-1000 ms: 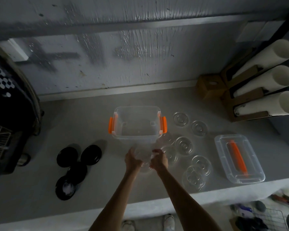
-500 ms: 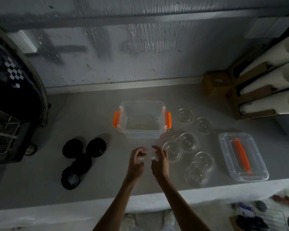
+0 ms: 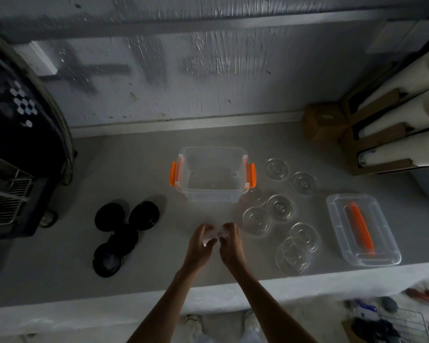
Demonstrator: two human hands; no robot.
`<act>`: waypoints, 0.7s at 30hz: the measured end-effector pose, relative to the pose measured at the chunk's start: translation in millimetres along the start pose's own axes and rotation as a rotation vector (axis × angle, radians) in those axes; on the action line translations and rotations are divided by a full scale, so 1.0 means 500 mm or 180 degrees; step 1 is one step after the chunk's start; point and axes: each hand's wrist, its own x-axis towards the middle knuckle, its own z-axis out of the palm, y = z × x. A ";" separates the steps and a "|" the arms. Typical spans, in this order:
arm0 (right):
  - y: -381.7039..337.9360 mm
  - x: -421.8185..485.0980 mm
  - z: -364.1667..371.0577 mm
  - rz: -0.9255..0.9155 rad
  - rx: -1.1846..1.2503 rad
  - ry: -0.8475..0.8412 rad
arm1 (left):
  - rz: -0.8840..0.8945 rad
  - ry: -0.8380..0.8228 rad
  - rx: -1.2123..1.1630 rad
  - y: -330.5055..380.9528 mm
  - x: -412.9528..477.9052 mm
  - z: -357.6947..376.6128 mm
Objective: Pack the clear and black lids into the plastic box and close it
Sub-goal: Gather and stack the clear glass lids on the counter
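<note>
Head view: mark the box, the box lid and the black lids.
box (image 3: 211,197): head view, near wall.
box lid (image 3: 360,227): head view, middle of its orange handle.
black lids (image 3: 123,238): head view, top of the middle lid in the cluster.

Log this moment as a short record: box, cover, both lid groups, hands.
box: clear plastic box with orange latches, open, upright on the grey counter; contents unclear
cover: clear rectangular cover with orange handle, flat on the counter, right of the box, apart from it
black lids: four round black lids clustered left of the box, some overlapping
clear lids: several round clear lids spread between box and cover
hands: left hand and right hand together in front of the box, fingers curled round a small clear item, too blurred to name
</note>
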 end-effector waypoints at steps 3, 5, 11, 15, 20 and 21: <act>0.005 -0.004 -0.016 -0.0046 -0.0126 -0.0220 | -0.0025 -0.0014 -0.0023 0.002 0.006 0.009; 0.007 -0.002 -0.044 0.0017 -0.0284 -0.0367 | -0.0113 -0.0026 0.0004 0.011 0.019 0.020; 0.072 0.014 -0.263 0.0398 -0.1175 0.0826 | -0.0452 -0.0441 0.0088 0.090 0.079 0.087; 0.141 0.042 -0.416 0.1611 -0.1815 0.0367 | -0.0709 -0.0748 0.0548 0.163 0.113 0.161; 0.173 0.069 -0.447 0.1892 -0.1602 0.0088 | -0.0768 -0.0696 0.1102 0.189 0.138 0.228; 0.176 0.073 -0.446 0.1915 -0.1560 0.0160 | -0.0787 -0.0693 0.1196 0.192 0.139 0.236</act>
